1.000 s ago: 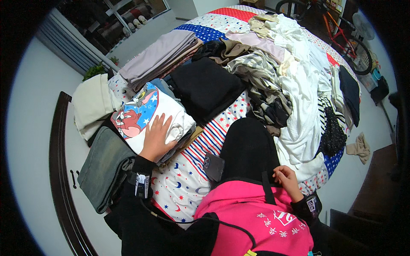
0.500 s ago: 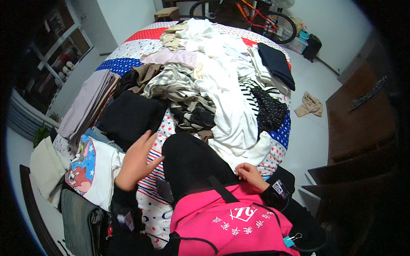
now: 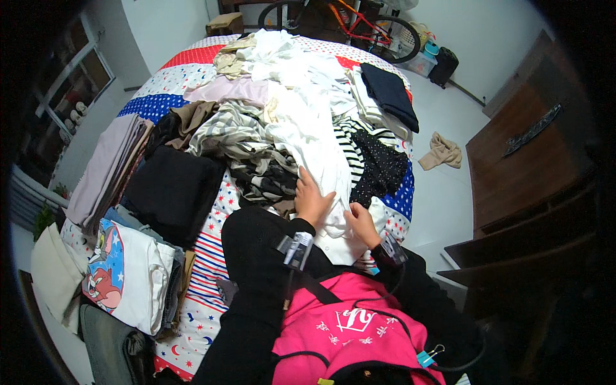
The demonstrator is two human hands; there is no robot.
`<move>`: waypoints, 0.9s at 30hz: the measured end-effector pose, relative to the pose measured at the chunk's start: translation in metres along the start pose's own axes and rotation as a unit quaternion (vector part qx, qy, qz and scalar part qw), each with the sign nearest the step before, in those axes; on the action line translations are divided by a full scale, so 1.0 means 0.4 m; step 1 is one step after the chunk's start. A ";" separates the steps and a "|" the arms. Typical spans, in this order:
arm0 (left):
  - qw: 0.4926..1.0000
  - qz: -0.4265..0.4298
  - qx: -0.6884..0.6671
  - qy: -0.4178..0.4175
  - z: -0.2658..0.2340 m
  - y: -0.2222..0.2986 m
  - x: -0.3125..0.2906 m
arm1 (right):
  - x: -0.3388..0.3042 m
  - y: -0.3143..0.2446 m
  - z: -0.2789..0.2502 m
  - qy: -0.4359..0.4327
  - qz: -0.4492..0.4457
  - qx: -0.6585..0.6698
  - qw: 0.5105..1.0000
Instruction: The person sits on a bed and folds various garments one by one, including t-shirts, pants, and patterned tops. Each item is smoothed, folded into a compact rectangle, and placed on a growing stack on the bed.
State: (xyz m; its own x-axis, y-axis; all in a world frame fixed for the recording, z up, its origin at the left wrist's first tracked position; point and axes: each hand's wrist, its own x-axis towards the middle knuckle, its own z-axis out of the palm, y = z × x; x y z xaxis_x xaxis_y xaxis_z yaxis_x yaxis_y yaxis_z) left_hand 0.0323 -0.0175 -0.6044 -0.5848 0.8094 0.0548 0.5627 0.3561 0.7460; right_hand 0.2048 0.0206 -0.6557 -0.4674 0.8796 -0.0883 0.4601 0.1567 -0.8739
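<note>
White garment [image 3: 321, 154] located near the middle of the head view, draped lengthwise on the bed [image 3: 206, 253]; clock directions are read from it, with 12 at the top. At about 7 o'clock its near end is touched by the left hand [image 3: 312, 201], fingers spread and laid on the cloth, thumb held apart. At 5 o'clock its edge is met by the right hand [image 3: 361, 224], fingers bent and close together; whether cloth is pinched cannot be told.

At 3 o'clock, just beside: a black dotted top [image 3: 382, 170], partly laid over striped cloth [image 3: 346, 144]. At 9 o'clock, a crumpled camouflage garment [image 3: 266, 183] is noted; farther out, folded black clothing [image 3: 173, 192]. At 8 o'clock, a folded cartoon T-shirt [image 3: 142, 269] is seen on a stack. Folded navy clothing [image 3: 388, 96] is placed between 1 and 2 o'clock. Beyond the bed at 3 o'clock, beige cloth [image 3: 441, 152] is found on the floor [image 3: 431, 205]; at 1 o'clock, a bicycle [image 3: 350, 29].
</note>
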 end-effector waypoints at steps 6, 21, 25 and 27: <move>0.739 -0.154 -0.632 -0.175 -0.035 -0.003 0.026 | -0.127 -0.044 -0.199 0.148 0.030 0.253 0.956; 0.444 0.175 -0.764 -0.435 -0.250 0.076 -0.116 | -0.419 -0.234 -0.559 0.144 -0.175 0.411 0.883; 0.531 0.216 -0.655 -0.492 -0.279 0.117 -0.147 | -0.491 -0.320 -0.661 0.157 -0.250 0.384 0.875; 0.608 0.235 -0.538 -0.534 -0.241 0.147 -0.160 | -0.489 -0.335 -0.683 0.159 -0.260 0.375 0.876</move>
State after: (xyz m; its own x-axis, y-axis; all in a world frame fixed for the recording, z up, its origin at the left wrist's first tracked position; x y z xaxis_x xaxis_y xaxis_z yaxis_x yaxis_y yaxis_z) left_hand 0.0465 -0.0935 -0.4999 0.5288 0.7504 0.3966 -0.5238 -0.0791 0.8481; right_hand 0.4407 -0.0498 -0.3907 -0.1787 0.8761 0.4478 -0.4333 0.3385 -0.8353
